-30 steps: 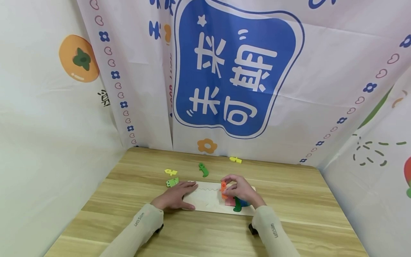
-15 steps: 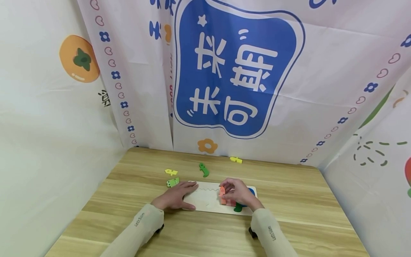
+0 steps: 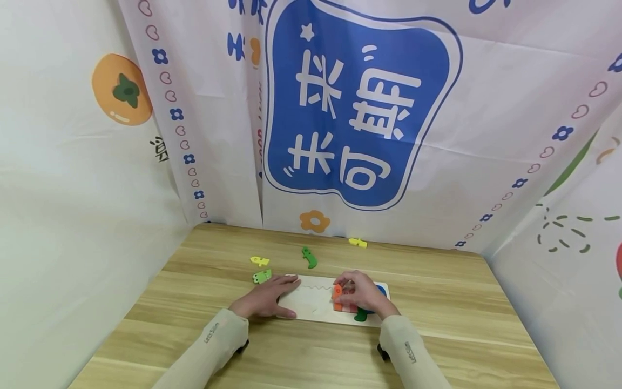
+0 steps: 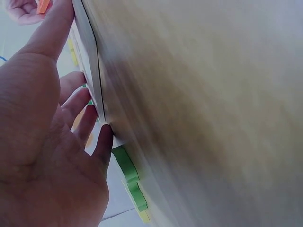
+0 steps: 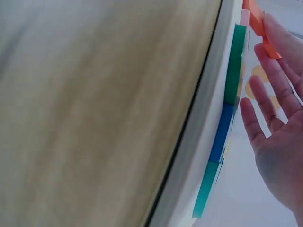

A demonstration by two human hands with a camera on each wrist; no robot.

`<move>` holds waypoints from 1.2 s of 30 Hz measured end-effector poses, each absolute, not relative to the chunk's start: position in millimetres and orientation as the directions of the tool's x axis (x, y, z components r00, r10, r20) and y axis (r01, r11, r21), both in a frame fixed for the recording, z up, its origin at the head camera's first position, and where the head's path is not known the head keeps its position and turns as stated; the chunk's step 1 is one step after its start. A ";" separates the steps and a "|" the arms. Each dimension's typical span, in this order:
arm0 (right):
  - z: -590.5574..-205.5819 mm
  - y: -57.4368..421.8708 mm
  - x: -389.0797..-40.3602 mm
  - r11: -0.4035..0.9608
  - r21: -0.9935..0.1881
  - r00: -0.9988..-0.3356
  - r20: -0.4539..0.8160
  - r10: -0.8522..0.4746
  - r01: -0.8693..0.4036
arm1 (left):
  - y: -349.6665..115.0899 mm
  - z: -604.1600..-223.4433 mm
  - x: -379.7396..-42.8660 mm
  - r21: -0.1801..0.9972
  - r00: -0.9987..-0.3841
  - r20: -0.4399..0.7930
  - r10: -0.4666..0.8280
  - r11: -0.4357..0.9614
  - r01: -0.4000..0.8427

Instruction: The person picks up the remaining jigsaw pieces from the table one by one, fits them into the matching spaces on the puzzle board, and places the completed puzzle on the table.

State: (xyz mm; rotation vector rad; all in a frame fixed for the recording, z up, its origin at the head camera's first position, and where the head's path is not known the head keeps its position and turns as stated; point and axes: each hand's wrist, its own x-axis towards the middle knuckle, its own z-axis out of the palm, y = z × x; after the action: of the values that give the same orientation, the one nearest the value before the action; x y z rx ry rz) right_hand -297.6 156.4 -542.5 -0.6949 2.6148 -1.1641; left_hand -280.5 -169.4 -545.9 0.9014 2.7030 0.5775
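Note:
A pale wooden puzzle board (image 3: 311,303) lies on the table. My left hand (image 3: 263,298) rests at its left end, fingers stretched along the edge. Between thumb and fingertips, my right hand (image 3: 363,292) pinches an orange puzzle piece (image 3: 337,293), which is tilted and low over the board beside a pink piece (image 3: 347,307). A dark green piece (image 3: 360,314) and a blue piece (image 3: 382,292) sit at the board's right part, partly behind the right hand. In the right wrist view the orange piece (image 5: 255,19) stands higher than the green piece (image 5: 235,64).
Just beyond the left hand lies a light green crocodile-head piece (image 3: 262,276). Farther back are a yellow piece (image 3: 259,261), a curved green piece (image 3: 309,257) and another yellow piece (image 3: 358,242). Printed cloth (image 3: 228,189) hangs behind the wooden table (image 3: 311,356).
My right hand has lowered the orange piece toward the near side of the board, close to the pink piece, uncovering more of the blue piece. The left hand stays put.

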 end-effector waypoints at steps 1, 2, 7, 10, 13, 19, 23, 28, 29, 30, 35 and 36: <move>-542.7 157.3 -297.7 0.584 -0.736 -0.869 0.010 -0.496 -0.342 | -169.1 -545.7 -280.3 0.435 -0.783 -0.095 0.615 0.733 0.522; -542.7 158.1 -297.6 0.588 -0.731 -0.866 0.009 -0.501 -0.347 | -168.9 -545.6 -279.9 0.436 -0.783 -0.095 0.614 0.733 0.522; -542.0 161.7 -294.5 0.596 -0.700 -0.848 0.026 -0.529 -0.393 | -168.6 -546.2 -279.7 0.436 -0.786 -0.098 0.611 0.736 0.518; -541.9 163.6 -291.7 0.627 -0.659 -0.847 0.029 -0.532 -0.416 | -168.5 -546.5 -279.6 0.441 -0.786 -0.099 0.610 0.735 0.514; -542.1 164.4 -290.3 0.660 -0.626 -0.852 0.014 -0.523 -0.416 | -168.6 -547.0 -279.5 0.449 -0.786 -0.102 0.609 0.734 0.510; -542.7 163.4 -291.4 0.686 -0.599 -0.860 0.011 -0.510 -0.414 | -168.7 -548.0 -280.4 0.439 -0.787 -0.102 0.608 0.737 0.513; -542.5 163.9 -292.1 0.690 -0.578 -0.849 0.011 -0.528 -0.436 | -168.9 -547.4 -280.7 0.437 -0.788 -0.103 0.608 0.739 0.513; -541.5 165.4 -291.7 0.708 -0.559 -0.851 -0.010 -0.525 -0.431 | -169.1 -546.4 -281.1 0.435 -0.788 -0.107 0.606 0.741 0.511; -541.2 165.7 -291.6 0.711 -0.556 -0.851 -0.011 -0.525 -0.432 | -169.1 -546.4 -281.3 0.434 -0.788 -0.103 0.608 0.740 0.514; -541.3 165.9 -291.5 0.711 -0.556 -0.851 -0.014 -0.525 -0.430 | -169.0 -546.2 -281.3 0.434 -0.789 -0.103 0.606 0.741 0.513; -540.1 167.0 -290.6 0.708 -0.544 -0.841 -0.006 -0.540 -0.451 | -168.6 -546.8 -281.7 0.437 -0.789 -0.102 0.606 0.740 0.511; -540.1 167.3 -290.4 0.708 -0.543 -0.841 -0.005 -0.541 -0.452 | -168.4 -547.1 -281.8 0.436 -0.790 -0.106 0.604 0.742 0.509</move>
State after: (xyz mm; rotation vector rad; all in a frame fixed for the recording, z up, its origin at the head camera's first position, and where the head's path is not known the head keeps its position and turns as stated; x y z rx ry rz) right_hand -290.4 167.3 -540.1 -0.8064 2.7492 -0.8083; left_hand -281.8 -168.4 -547.1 0.8779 2.7032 0.5729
